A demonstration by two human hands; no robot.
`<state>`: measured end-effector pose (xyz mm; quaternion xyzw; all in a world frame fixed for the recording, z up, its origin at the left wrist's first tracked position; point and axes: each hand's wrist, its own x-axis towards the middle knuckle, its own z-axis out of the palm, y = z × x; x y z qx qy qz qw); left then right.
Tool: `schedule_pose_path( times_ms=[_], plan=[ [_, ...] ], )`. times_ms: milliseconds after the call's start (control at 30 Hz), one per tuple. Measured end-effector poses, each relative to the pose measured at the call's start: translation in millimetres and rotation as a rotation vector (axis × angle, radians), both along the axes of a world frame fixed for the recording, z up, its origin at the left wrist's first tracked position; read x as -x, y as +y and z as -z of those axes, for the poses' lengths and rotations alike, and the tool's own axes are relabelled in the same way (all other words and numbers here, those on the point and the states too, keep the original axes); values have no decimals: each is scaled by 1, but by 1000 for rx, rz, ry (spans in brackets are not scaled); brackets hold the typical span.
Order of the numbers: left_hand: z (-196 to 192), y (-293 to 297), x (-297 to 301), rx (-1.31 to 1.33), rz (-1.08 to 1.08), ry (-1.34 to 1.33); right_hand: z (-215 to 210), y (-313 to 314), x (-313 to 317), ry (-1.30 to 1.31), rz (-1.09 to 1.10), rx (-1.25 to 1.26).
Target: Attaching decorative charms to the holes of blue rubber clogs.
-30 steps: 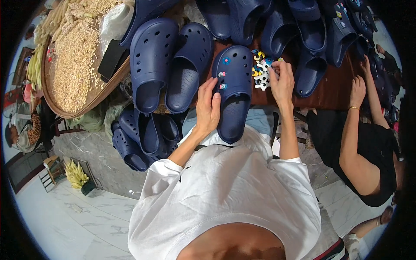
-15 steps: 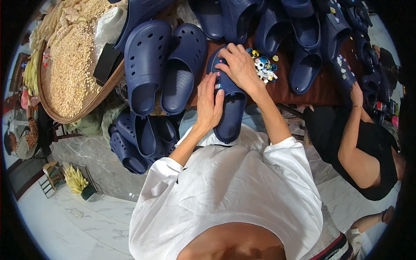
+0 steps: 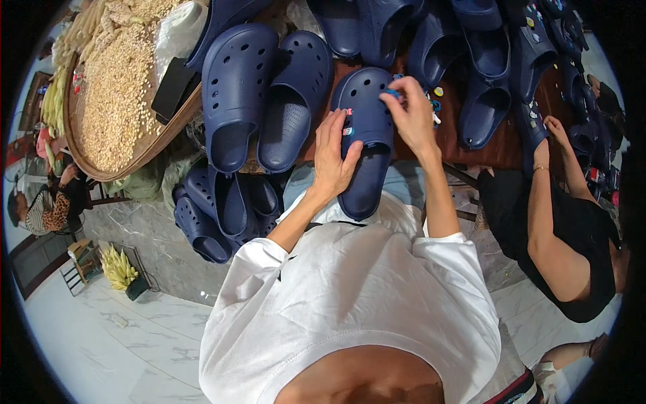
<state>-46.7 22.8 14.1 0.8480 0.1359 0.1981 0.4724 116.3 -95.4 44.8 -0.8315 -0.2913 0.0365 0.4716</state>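
A navy clog (image 3: 363,101) lies in front of me on the table, its toe pointing away and its heel over my lap. Two small colourful shoe charms (image 3: 348,132) sit on the left side of its upper. My left hand (image 3: 332,156) grips that side, fingers along the edge and thumb over the strap area. Above the clog's right side, my right hand (image 3: 415,120) pinches a small blue shoe charm (image 3: 393,93). Behind that hand, a pile of loose charms (image 3: 436,106) is mostly hidden.
More navy clogs (image 3: 239,87) stand left and along the far side of the brown table (image 3: 447,149); several hang below at left (image 3: 202,222). A round basket of kernels (image 3: 114,111) holds a black phone-like object (image 3: 173,87). At right, another person's hand (image 3: 542,153) touches a clog.
My right hand has lifted off the clog's upper and moved right, now with a blue charm in its fingers. My left hand stays on the clog. The view has shifted slightly.
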Motion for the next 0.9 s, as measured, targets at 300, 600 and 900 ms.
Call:
schedule_pose_path(
  times_ms=[300,600,900],
  plan=[
    [-19,4,12,102,-50,23,-15,-37,-7,-368,99,299],
    [-12,-6,10,-100,-69,-118,-19,46,15,-241,-306,331],
    [-1,-1,12,-140,-38,-133,-10,52,13,-248,-320,405]
  ],
)
